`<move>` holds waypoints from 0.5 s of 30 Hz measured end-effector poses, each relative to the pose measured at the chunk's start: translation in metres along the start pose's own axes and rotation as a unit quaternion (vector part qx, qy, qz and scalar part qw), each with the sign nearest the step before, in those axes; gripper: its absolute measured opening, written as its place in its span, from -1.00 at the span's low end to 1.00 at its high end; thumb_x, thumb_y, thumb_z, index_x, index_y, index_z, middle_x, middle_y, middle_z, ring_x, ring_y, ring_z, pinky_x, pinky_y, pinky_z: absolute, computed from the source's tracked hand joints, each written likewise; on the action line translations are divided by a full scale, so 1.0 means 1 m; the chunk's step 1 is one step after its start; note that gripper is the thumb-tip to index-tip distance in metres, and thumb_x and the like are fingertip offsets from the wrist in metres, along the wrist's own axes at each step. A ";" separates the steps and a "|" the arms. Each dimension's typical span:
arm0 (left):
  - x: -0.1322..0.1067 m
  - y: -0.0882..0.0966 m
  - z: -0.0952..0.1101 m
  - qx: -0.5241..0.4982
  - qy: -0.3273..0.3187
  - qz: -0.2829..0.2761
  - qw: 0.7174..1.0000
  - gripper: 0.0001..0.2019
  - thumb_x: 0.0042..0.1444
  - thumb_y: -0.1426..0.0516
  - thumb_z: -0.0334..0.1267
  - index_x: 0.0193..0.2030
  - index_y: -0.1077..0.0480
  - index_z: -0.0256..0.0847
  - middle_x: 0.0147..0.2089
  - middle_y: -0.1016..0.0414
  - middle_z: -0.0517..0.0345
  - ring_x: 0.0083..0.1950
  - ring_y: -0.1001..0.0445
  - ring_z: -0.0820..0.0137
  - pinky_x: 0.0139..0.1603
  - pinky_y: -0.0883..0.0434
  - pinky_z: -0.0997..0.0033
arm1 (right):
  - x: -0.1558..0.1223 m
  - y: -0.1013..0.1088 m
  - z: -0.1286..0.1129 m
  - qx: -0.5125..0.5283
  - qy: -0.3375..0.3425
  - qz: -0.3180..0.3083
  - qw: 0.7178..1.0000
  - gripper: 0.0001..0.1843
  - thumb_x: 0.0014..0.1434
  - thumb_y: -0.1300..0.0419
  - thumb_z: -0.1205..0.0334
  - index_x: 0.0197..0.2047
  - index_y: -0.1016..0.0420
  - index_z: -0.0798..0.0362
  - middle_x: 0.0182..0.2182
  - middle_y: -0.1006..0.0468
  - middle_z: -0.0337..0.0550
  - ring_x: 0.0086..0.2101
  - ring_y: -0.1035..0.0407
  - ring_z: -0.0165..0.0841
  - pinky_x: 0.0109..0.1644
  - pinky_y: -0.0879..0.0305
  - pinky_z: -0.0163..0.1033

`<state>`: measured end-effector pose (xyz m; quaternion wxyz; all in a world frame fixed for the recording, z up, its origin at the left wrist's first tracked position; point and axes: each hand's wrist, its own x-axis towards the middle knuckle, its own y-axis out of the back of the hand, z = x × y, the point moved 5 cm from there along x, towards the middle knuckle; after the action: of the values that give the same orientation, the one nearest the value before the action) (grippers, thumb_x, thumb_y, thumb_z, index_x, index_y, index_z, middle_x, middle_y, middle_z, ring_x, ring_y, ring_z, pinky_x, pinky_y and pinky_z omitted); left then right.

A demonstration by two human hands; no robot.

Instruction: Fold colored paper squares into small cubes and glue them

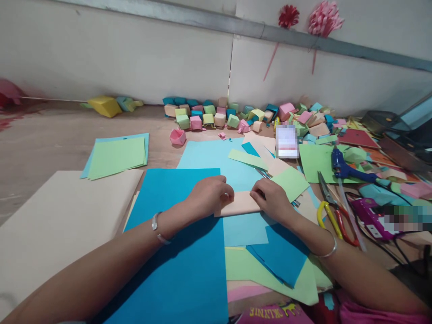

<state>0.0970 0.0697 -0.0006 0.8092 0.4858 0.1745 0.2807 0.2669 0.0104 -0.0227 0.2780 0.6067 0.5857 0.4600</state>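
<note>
A folded strip of peach paper (240, 203) lies on blue sheets in the middle of the table. My left hand (209, 194) presses down on its left end with the fingers curled. At the right end my right hand (272, 199) pinches the strip, fingers closed on it. Each wrist wears a silver bangle. A large dark blue sheet (175, 252) lies under my left forearm, and a light blue sheet (216, 157) lies beyond the strip.
Several small folded paper boxes (209, 118) line the back by the wall. Green sheets (116, 156) and a big cream sheet (57, 220) lie left. Scissors (329, 211), a blue glue gun (344, 168), a purple tool (369, 218) and paper scraps crowd the right.
</note>
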 end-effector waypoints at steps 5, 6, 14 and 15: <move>-0.003 0.001 0.022 0.104 -0.146 0.033 0.983 -0.79 0.09 -0.08 -0.49 -0.50 -0.46 -0.24 -0.30 -0.38 0.00 -0.27 -0.26 0.31 -0.35 -0.10 0.36 | 0.001 -0.001 0.000 0.009 0.003 -0.008 1.000 -0.82 0.20 -0.11 0.31 -0.44 -0.28 0.01 -0.45 -0.38 -0.20 -0.36 -0.27 -0.31 -0.30 -0.12 -0.24; -0.004 -0.002 0.026 0.103 -0.180 0.016 0.978 -0.78 0.14 -0.06 -0.47 -0.48 -0.44 -0.25 -0.31 -0.38 0.01 -0.28 -0.26 0.33 -0.34 -0.11 0.37 | 0.001 -0.001 0.000 0.011 0.004 -0.010 1.000 -0.82 0.20 -0.11 0.31 -0.45 -0.27 0.02 -0.45 -0.37 -0.20 -0.36 -0.27 -0.31 -0.29 -0.12 -0.24; 0.004 -0.006 0.016 -0.008 -0.189 -0.068 0.980 -0.75 0.27 -0.01 -0.34 -0.14 -0.53 -0.19 -0.26 -0.48 0.07 -0.29 -0.42 0.41 -0.33 -0.22 0.45 | 0.001 -0.001 0.000 0.013 0.008 -0.010 1.000 -0.81 0.20 -0.12 0.34 -0.45 -0.27 0.03 -0.46 -0.35 -0.21 -0.37 -0.26 -0.32 -0.30 -0.10 -0.25; 0.006 -0.007 0.014 -0.015 -0.178 -0.070 0.981 -0.75 0.27 -0.01 -0.34 -0.13 -0.53 -0.17 -0.24 -0.49 0.08 -0.27 -0.43 0.41 -0.32 -0.22 0.45 | 0.001 0.000 0.000 0.013 0.008 -0.011 1.000 -0.82 0.20 -0.12 0.34 -0.45 -0.27 0.03 -0.46 -0.35 -0.21 -0.37 -0.25 -0.32 -0.30 -0.09 -0.25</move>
<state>0.1118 0.0610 -0.0002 0.8520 0.5026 0.0571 0.1354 0.2669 0.0111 -0.0231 0.2706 0.6003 0.6003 0.4541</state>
